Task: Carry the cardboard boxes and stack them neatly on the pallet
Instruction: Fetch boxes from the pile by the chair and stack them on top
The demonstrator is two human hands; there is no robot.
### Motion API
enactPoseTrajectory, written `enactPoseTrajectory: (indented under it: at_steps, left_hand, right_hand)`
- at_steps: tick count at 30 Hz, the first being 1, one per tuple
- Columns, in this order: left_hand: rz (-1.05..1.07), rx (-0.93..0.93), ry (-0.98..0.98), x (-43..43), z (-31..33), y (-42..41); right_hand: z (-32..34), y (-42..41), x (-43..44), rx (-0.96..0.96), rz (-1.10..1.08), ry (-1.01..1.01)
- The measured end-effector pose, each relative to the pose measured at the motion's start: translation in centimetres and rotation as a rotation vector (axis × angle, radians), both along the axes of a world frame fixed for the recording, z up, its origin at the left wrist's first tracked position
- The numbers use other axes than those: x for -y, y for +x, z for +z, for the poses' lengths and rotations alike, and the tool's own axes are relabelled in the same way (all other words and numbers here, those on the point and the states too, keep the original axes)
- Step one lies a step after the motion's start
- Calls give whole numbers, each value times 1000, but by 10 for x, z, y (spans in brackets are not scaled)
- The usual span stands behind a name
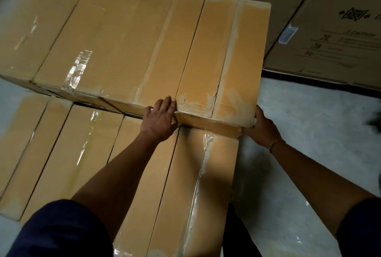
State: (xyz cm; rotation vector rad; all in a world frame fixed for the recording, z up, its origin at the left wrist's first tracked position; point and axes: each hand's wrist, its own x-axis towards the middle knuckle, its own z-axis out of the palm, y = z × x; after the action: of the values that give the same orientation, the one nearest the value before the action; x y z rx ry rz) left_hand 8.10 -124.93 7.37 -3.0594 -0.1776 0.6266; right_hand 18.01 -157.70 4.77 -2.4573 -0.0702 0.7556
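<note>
A long tan cardboard box [231, 54], taped along its seam, lies at the right end of an upper row of similar boxes [107, 38]. My left hand [159, 117] presses on its near left corner, fingers over the top edge. My right hand [260, 126] grips its near right corner from the side. The box's near end rests on a lower row of tan boxes [86, 153] that runs toward me. The pallet itself is hidden beneath the boxes.
Large printed brown cartons [334, 30] stand close behind and to the right of the stack. Pale concrete floor [305, 133] shows on the right and at the far left. My dark sleeves fill the bottom corners.
</note>
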Motion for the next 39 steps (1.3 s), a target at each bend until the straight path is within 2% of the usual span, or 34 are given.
enactPoseTrajectory:
  at_steps: [4, 13, 21, 25, 30, 39]
  left_hand:
    - [2, -84, -36, -4, 4, -12]
    - [0, -132, -74, 11, 17, -32]
    - [75, -20, -127, -9, 82, -111]
    - [136, 60, -147, -29, 116, -170]
    - [298, 132, -149, -37, 152, -251]
    - [769, 331, -178, 23, 169, -412]
  right_hand:
    - [9, 0, -4, 0, 0, -24]
    - [30, -15, -5, -84, -37, -55]
    - [91, -96, -22, -2, 2, -90]
    - [125, -138, -46, 22, 93, -42]
    - [161, -179, -80, 19, 305, 11]
    - [189, -275, -112, 82, 826, 7]
